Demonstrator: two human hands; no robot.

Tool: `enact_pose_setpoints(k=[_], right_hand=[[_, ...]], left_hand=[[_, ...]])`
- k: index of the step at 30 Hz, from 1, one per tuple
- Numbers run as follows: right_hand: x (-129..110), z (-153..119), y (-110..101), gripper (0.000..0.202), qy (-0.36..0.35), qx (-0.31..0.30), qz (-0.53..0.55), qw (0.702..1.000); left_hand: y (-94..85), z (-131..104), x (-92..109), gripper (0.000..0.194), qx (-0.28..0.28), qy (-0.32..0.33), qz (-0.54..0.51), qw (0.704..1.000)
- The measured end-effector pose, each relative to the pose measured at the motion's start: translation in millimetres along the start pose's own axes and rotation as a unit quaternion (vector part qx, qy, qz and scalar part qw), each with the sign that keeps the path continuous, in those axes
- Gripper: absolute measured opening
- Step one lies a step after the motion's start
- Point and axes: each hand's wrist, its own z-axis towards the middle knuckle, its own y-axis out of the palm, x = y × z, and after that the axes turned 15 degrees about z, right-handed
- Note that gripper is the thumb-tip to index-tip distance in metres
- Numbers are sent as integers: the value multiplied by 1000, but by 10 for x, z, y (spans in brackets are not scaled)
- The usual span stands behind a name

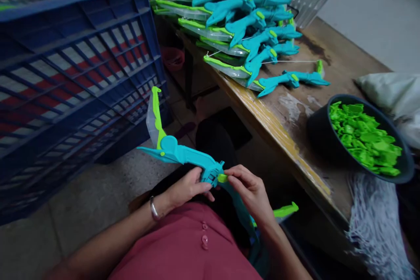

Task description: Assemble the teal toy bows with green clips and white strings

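A turquoise toy bow (193,156) with lime-green limb ends lies across my lap. My left hand (188,188) is closed round its middle, just beside a slotted block. My right hand (247,186) pinches a small green plastic piece (222,178) against the right side of that block. Whether the piece sits in the block or only touches it, I cannot tell. The bow's upper limb points to the far left with a clear part along the green tip. Its lower part runs under my right forearm, where a green tip (285,211) shows.
Several similar toy bows (241,22) are stacked on the wooden table (328,135), some with white strings. A dark bowl (315,127) of small green pieces stands at the right, near a bundle of white strings (377,218). A blue crate (82,65) rises at the left.
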Motion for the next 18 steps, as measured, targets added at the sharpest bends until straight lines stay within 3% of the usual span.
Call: enact_pose_setpoints(k=[10, 15, 18], right_hand=[[-8, 47, 26, 15, 6, -43, -45, 998], [-55, 38, 10, 14, 10, -16, -37, 999], [-59, -4, 94, 15, 4, 4, 8, 1000]], left_hand=[[35, -38, -57, 45, 9, 0, -8, 1000], [36, -49, -80, 42, 3, -7, -2, 1000], [84, -41, -101, 42, 27, 6, -5, 1000]])
